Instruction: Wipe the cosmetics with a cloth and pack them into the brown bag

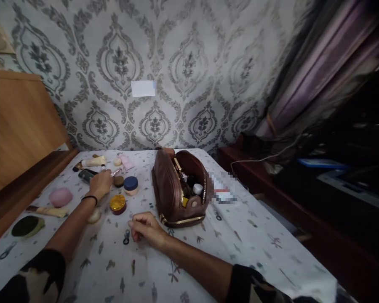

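Observation:
My left hand (101,184), with a black band at its wrist, is over the cosmetics at the left. Its fingers are closed; what they hold, if anything, is hidden, and a small pinkish item (115,173) shows by the fingertips. Close to it are a dark tube (85,176), a small brown-lidded jar (118,181), a blue-lidded jar (130,184) and a gold-lidded jar (118,203). My right hand (147,227) rests on the cloth with fingers curled, nothing visible in it. Beside it stands an unzipped brown cosmetic bag (166,189) with several items inside.
Farther left lie a pink sponge-like item (60,197), a brush (49,211), a dark green oval item (27,226), a cream tube (94,161) and a pink item (126,162). A wooden panel (19,109) borders the left. A cable (262,160) runs at right.

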Available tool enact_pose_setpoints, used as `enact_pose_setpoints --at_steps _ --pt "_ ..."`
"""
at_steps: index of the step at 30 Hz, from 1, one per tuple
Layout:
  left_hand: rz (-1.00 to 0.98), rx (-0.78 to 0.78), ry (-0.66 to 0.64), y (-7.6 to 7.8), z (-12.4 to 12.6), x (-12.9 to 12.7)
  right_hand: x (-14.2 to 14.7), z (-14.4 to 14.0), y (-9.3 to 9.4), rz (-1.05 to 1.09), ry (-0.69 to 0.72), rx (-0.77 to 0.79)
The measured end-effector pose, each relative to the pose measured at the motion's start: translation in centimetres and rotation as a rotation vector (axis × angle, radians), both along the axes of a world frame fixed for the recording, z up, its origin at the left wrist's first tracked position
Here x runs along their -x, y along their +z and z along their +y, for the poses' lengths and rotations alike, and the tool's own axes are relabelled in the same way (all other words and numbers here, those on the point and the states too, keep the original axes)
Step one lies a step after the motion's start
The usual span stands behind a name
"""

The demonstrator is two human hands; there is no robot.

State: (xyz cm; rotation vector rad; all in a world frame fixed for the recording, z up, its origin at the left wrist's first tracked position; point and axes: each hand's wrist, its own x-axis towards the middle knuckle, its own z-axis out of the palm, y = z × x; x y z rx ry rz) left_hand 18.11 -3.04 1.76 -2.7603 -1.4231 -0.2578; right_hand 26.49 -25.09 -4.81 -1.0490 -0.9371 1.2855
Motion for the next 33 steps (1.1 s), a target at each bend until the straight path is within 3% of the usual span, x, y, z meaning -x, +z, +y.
enact_pose_setpoints --at_steps 4,6,10,13,17,22,25,30,33 --pt "-0.165 -0.04 -0.01 1.4 -2.3 1.6 0.0 -0.1 0.1 0.173 -0.034 -0.02" --pt "-0.414 0.04 -0.086 1.4 -4.8 2.5 0.0 -0.1 0.2 0.259 -0.059 -0.034" --pt "-0.68 0.263 -0.293 -0.3 -10.9 3.8 0.1 0.0 0.4 0.413 -0.147 -0.075" --pt "-0.742 0.261 -0.37 -2.1 -13.7 4.1 0.3 0.2 0.5 0.464 -0.195 -0.111" --pt "-0.789 0.194 -0.428 -3.5 -14.2 4.3 0.4 0.4 0.5 0.481 -0.254 -0.089" --pt "-0.731 0.303 -0.496 -3.2 -13.3 4.3 0.2 0.8 -0.1 0.607 -0.311 -0.039" --pt "-0.756 0.416 -0.383 -2.2 -13.0 4.4 -0.1 0.9 -0.6 0.626 -0.304 -0.005" --pt "-1.039 0.577 -0.047 -0.1 -13.0 3.9 -0.3 0.5 -0.7 0.637 -0.253 0.028" --pt "-1.23 0.643 -0.006 -0.1 -13.1 3.1 -0.4 0.3 -0.4 0.654 -0.258 0.032"
